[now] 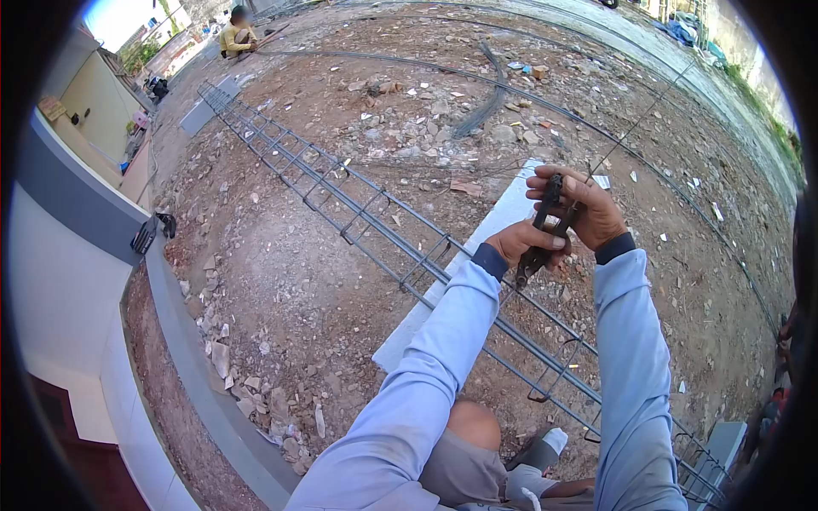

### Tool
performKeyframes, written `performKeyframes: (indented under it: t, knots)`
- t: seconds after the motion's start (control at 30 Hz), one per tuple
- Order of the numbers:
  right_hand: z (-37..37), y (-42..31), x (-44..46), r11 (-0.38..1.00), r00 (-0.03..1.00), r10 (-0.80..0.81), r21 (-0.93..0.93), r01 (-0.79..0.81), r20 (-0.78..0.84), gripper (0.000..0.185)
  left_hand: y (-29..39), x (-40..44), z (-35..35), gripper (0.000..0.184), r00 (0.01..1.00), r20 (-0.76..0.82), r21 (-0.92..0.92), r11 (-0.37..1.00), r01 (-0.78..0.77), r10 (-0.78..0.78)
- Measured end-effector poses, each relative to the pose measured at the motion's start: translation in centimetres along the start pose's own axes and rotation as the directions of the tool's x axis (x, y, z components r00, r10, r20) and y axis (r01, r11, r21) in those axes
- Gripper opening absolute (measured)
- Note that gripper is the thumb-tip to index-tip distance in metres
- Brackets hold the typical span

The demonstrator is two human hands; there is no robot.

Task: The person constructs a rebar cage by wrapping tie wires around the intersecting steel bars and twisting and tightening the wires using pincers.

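Observation:
My left hand [524, 241] is closed around dark, worn pincers [532, 258], its thumb lying across them. Close against it, my right hand [596, 213] has its fingers curled by the tool's upper end. A thin tie wire [637, 123] runs from my right hand up and to the right; its end at the fingers is hidden. Below both hands lies a long rebar cage [366, 217], its bars joined by small stirrups. It rests across a pale board [400, 342] under my left forearm.
Another pale block [198, 117] supports the cage's far end, and one [727, 443] its near end. Long rods [409, 60] and a wire bundle [479, 119] lie on the rubble-strewn ground. A person [237, 38] crouches far off. A low wall [200, 375] runs along the left.

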State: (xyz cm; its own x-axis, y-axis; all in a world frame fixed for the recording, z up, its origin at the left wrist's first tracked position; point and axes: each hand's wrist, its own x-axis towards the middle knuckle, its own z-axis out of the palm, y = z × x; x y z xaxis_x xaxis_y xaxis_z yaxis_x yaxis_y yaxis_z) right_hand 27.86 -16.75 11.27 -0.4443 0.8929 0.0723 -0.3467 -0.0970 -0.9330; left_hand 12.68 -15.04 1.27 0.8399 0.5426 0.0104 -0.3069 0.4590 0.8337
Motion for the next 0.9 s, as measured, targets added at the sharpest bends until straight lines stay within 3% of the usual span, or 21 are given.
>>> performKeyframes:
  t: [0.17,0.2,0.3,0.33,0.5,0.53,0.63,0.67,0.73,0.77,0.8,0.87,0.9]
  knots:
    - [0.3,1.8,2.1,0.985,1.0,0.013,0.174,-0.014,0.003,0.033,-0.1,-0.1,-1.3,0.029,0.994,0.107,-0.185,0.982,0.047,-0.027]
    - [1.5,1.5,2.1,0.985,0.996,0.023,0.17,-0.009,-0.081,0.025,-0.1,-0.3,-1.4,0.029,0.994,0.104,-0.179,0.983,0.041,-0.022]
    - [1.1,1.7,2.8,0.979,0.987,0.094,0.19,-0.068,-0.134,0.025,0.0,-0.2,-1.3,0.032,0.99,0.133,-0.175,0.982,0.064,-0.041]
    - [1.7,1.6,2.7,0.977,0.964,0.116,0.201,-0.067,-0.241,0.027,-0.1,-0.1,-1.2,0.033,0.995,0.095,-0.154,0.987,0.033,-0.019]
    - [1.4,1.9,2.6,0.993,0.908,0.059,0.121,-0.008,-0.416,0.031,-2.2,-0.2,0.6,0.041,0.969,-0.144,0.029,0.98,-0.196,0.198]
    - [1.5,1.9,2.6,0.994,0.891,0.045,0.11,0.005,-0.451,0.032,-2.1,-0.8,1.7,0.046,0.926,-0.295,0.164,0.967,-0.195,0.236]
    - [1.7,2.1,2.9,0.998,0.867,0.001,0.052,0.029,-0.498,0.035,-1.5,-1.8,4.6,0.053,0.773,-0.516,0.584,0.812,0.002,0.369]
    - [1.9,2.2,2.9,0.999,0.831,-0.003,0.033,0.026,-0.556,0.035,-1.7,-1.5,5.5,0.06,0.641,-0.59,0.707,0.698,0.117,0.49]
    - [2.2,2.4,3.5,1.0,0.751,-0.029,-0.011,0.029,-0.66,0.036,-3.4,0.2,6.2,0.059,0.423,-0.466,0.884,0.435,0.174,0.777]
    - [2.3,2.5,3.7,0.998,0.701,-0.059,-0.058,0.025,-0.71,0.036,-4.3,1.1,6.3,0.059,0.309,-0.349,0.93,0.288,0.228,0.885]
    - [2.3,2.8,3.9,0.994,0.649,-0.092,-0.107,0.016,-0.755,0.037,-4.5,1.6,6.8,0.054,0.231,-0.282,0.942,0.223,0.249,0.931]
    - [1.4,3.4,3.9,0.974,0.576,-0.137,-0.216,-0.071,-0.806,0.04,-4.3,2.0,6.2,0.051,0.362,-0.49,0.871,0.433,0.231,0.793]
    - [1.3,3.4,3.9,0.909,0.492,-0.23,-0.366,-0.2,-0.84,0.042,-3.9,2.1,5.9,0.049,0.426,-0.574,0.816,0.529,0.23,0.7]
